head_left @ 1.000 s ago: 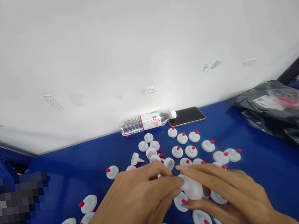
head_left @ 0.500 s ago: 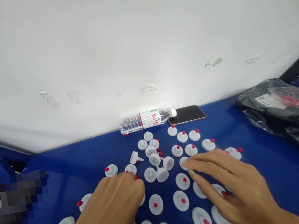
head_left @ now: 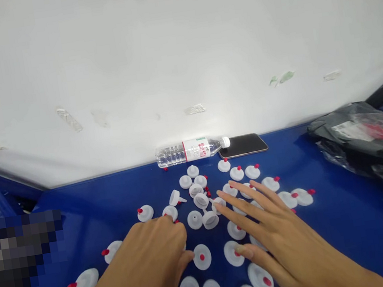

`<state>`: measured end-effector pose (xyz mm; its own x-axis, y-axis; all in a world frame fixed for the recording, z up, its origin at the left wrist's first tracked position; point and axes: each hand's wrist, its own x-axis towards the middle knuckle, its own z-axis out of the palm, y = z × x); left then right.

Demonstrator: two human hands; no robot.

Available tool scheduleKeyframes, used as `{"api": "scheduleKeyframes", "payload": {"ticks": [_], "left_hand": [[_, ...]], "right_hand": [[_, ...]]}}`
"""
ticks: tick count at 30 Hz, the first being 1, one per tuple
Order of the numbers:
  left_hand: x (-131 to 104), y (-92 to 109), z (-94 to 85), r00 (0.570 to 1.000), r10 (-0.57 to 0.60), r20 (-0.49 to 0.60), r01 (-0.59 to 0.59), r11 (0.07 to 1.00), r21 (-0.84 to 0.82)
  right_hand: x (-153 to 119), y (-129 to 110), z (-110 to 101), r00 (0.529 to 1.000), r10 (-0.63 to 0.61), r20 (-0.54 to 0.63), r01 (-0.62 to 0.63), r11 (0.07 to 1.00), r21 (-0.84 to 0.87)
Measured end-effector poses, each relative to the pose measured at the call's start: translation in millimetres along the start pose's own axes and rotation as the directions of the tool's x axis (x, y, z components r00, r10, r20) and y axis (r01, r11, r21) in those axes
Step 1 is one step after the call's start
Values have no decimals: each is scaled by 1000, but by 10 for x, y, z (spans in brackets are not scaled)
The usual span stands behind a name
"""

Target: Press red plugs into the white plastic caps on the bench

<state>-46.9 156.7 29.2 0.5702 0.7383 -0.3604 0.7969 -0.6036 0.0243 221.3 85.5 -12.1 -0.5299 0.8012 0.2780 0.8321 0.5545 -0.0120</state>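
Note:
My left hand [head_left: 153, 247] is palm down over the blue tabletop [head_left: 112, 193], its fingers bent downward and mostly hidden. Its thumb stands apart, next to a white round cap with a red tip [head_left: 202, 257]. Beyond its knuckles another white cap [head_left: 170, 213] shows. My right hand [head_left: 276, 227] is open, fingers spread over several red-tipped caps. Its index fingertip reaches a loose white cap without a red tip [head_left: 218, 206]; I cannot tell whether it touches. Other loose caps, such as an upturned one [head_left: 210, 219], lie between the hands, with small red tips [head_left: 208, 191] among them.
A clear water bottle [head_left: 172, 156] lies along the white wall [head_left: 177, 45], its neck beside a dark phone [head_left: 247, 144]. At right is a grey plastic bag [head_left: 349, 139]. Red-tipped caps [head_left: 86, 283] also lie in loose rows left and right.
My right hand has spread its fingers and reached left toward the loose caps; its thumb and fingertips were close together over a cap. My left thumb has moved away from the curled fingers.

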Motion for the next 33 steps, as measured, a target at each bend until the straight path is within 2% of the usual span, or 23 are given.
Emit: {"api": "scheduleKeyframes", "payload": {"ticks": [3,6,10,15,22,30,33], "left_hand": [[33,63,-162,997,0,80,-8,995,102],[95,40,-245,999,0,40,-5,992,127],[175,-51,-214,1000,23,-12,-22,992,121],[246,-96,-179,998,48,-32,-45,993,105],[320,-136,-80,999,51,-14,-49,991,126],[254,-20,-261,998,68,-20,-64,986,155],[274,-28,-294,999,36,-24,-33,992,120]], "right_hand": [[-27,17,4,998,12,63,-14,999,34],[-25,20,-10,994,32,102,-40,996,83],[7,20,-39,991,46,122,-63,989,136],[45,10,-100,992,9,128,-31,985,172],[81,-28,-180,988,-42,151,17,986,165],[94,-6,-170,991,-45,127,28,990,135],[76,-8,-166,989,-35,147,12,988,151]]}}
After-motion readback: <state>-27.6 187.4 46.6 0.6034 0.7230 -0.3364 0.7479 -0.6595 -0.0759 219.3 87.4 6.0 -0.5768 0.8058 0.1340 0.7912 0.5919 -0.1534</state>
